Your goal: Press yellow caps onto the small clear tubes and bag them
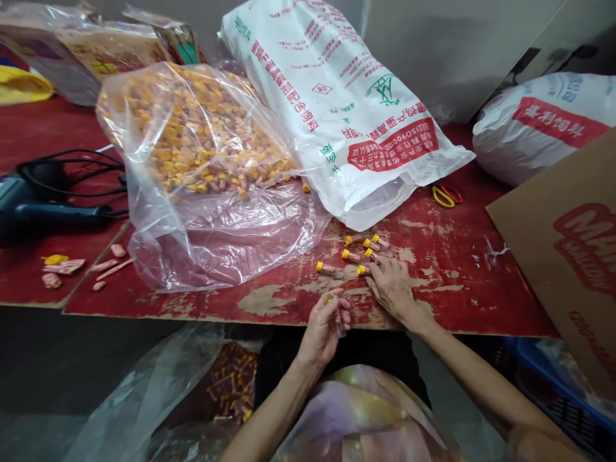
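Note:
My left hand (327,324), near the table's front edge, is closed around a clear tube (341,326) with a yellow top. To its right, my right hand (392,285) reaches over the red table (447,289), its fingertips at a yellow-capped tube (364,270). Whether those fingers grip the tube is hard to tell. Several more clear tubes with yellow caps and printed labels lie just beyond my hands, one of them (330,267) at the left of the group.
Behind are a clear bag of yellow-capped pieces (226,237) and a white printed sack (308,83). Yellow-and-red scissors (443,196) lie right of the sack. A cardboard box (543,199) stands at right, a dark corded tool (58,212) at left. Below is an open bag of tubes (234,378).

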A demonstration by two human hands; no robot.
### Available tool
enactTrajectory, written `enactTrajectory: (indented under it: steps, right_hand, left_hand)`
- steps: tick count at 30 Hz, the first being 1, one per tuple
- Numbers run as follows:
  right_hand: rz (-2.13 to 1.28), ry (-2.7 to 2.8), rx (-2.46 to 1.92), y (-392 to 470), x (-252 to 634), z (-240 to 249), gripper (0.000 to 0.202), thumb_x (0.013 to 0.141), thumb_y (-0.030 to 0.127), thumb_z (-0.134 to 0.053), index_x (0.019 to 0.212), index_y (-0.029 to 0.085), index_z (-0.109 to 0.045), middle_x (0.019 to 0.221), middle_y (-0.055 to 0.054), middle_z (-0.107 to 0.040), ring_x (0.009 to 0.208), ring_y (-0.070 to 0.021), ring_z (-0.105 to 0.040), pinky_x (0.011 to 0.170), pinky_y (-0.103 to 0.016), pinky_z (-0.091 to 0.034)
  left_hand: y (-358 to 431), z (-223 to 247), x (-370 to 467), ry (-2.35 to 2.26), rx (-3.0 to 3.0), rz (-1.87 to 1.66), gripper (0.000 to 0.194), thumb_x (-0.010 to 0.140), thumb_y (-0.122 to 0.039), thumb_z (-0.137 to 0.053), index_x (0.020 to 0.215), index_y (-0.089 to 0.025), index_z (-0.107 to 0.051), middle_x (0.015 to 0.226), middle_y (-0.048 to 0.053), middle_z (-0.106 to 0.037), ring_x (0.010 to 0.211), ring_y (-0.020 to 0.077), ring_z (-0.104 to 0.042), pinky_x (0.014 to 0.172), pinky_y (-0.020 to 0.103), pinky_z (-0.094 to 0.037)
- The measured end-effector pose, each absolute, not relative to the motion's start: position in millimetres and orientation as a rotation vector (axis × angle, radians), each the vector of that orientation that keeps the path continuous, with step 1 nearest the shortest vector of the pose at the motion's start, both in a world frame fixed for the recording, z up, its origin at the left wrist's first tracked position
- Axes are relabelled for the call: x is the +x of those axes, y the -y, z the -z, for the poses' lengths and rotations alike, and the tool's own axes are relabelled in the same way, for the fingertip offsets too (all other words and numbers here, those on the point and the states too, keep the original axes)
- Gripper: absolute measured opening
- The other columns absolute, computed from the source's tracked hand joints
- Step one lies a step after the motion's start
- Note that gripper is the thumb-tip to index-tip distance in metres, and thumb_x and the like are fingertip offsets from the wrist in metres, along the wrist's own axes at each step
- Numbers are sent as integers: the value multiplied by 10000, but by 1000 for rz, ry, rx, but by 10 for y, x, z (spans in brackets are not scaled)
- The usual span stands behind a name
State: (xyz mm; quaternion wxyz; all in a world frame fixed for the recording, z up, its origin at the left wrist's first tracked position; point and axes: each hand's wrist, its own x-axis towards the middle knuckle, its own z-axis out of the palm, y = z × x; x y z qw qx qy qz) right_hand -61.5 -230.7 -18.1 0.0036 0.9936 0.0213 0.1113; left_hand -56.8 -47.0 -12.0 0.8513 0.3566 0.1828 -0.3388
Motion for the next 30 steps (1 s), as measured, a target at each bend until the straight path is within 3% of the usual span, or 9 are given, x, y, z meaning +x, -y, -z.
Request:
enactTrajectory:
  steps: [3,5,8,12,17,22,26,30]
  right_hand:
    - [-263,-143,3188,2432,-670,151,254,928,250,-465,1102,109,-586,1175,-170,-553,992,-280,-511,816,-374,-385]
    - [-26,-181,3275,2573,-771,36,258,950,277,-421,1105,144,-578,1030,-120,-621,877,-229,-571,715,-303,-397]
    - [485,-68,3137,2811,-880,-168,258,958,332,-404,942,195,-622,753,-52,-645,674,-196,-599,557,-266,-319]
    - [708,76,2874,2916,-864,-187,245,923,295,-451,817,174,-635,702,-93,-659,645,-215,-618,504,-269,-226]
    - [427,36,2979,2947,-849,62,300,952,272,-391,823,146,-631,748,-101,-674,632,-176,-606,503,-259,-220]
    - [-18,-136,3235,3000,-998,178,392,982,281,-326,722,153,-591,644,-58,-613,566,-152,-557,524,-257,-291]
    - [-471,-32,3599,2474,-1115,172,299,1012,307,-337,946,162,-591,851,-70,-638,739,-166,-600,663,-254,-432]
    - [-654,-275,3657,2076,-998,118,262,986,320,-397,1134,167,-550,1031,-105,-592,939,-214,-567,803,-321,-471]
  left_hand:
    - [438,127,-609,-361,750,763,474,632,-326,-793,987,-146,-535,705,-24,-595,440,57,-479,378,162,-373]
    - [432,140,-628,-348,765,785,504,600,-284,-815,996,-152,-531,727,-33,-600,392,35,-445,336,147,-340]
    - [442,157,-628,-342,775,831,514,569,-239,-828,981,-146,-537,763,-18,-625,353,21,-429,299,137,-317]
    - [484,155,-593,-341,753,882,412,625,-245,-796,932,-142,-540,774,10,-645,390,57,-502,325,159,-393]
    - [582,144,-526,-334,681,910,351,670,-216,-762,941,-130,-557,811,59,-669,662,170,-671,589,253,-557]
    - [662,168,-533,-385,621,912,311,723,-225,-715,982,-109,-587,976,126,-674,921,242,-667,808,338,-547]
    - [623,183,-569,-373,532,926,320,747,-233,-680,1030,-112,-591,1070,142,-654,983,245,-641,840,356,-528]
    - [548,158,-555,-406,505,860,304,754,-235,-664,1025,-131,-573,911,89,-672,809,187,-653,739,335,-544]
